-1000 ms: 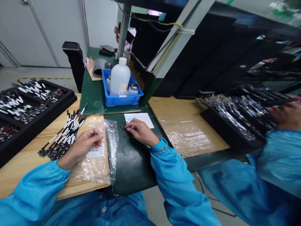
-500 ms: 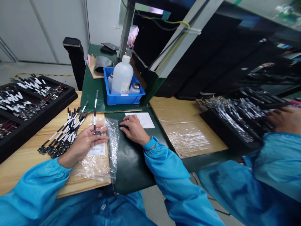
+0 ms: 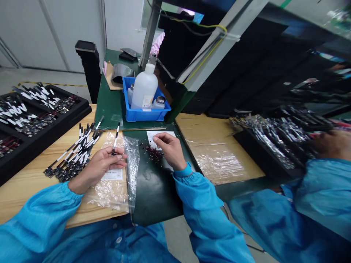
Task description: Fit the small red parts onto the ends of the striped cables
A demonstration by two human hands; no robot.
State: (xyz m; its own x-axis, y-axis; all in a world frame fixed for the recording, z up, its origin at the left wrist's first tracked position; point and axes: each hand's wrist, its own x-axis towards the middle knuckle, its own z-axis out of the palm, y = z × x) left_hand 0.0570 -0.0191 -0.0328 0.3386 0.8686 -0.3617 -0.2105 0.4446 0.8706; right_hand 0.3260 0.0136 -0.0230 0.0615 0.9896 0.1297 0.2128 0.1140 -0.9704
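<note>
My left hand (image 3: 105,162) holds a thin black-and-white flex cable (image 3: 116,137) between thumb and fingers, its strip pointing up and away from me. Beneath that hand lie a clear plastic bag (image 3: 109,197) and a printed label (image 3: 113,174). To its left is a heap of similar flex cables (image 3: 74,157) with small dark boards at their near ends. My right hand (image 3: 171,148) is raised over the green mat, thumb and forefinger pinched together; whatever is between them is too small to make out. Just left of it, tiny dark red and black parts (image 3: 153,153) lie scattered.
A black foam tray (image 3: 68,117) of cables stands at the left. Behind my hands, a blue bin (image 3: 146,115) holds a large white bottle (image 3: 144,87) and smaller ones. To the right, a co-worker's hand (image 3: 334,144) is at another black tray (image 3: 263,153) of cables.
My right hand has lifted from the small parts and moved right, uncovering them. The flex cable in my left hand has tilted and sits lower, with the fingers closed more around its board end.
</note>
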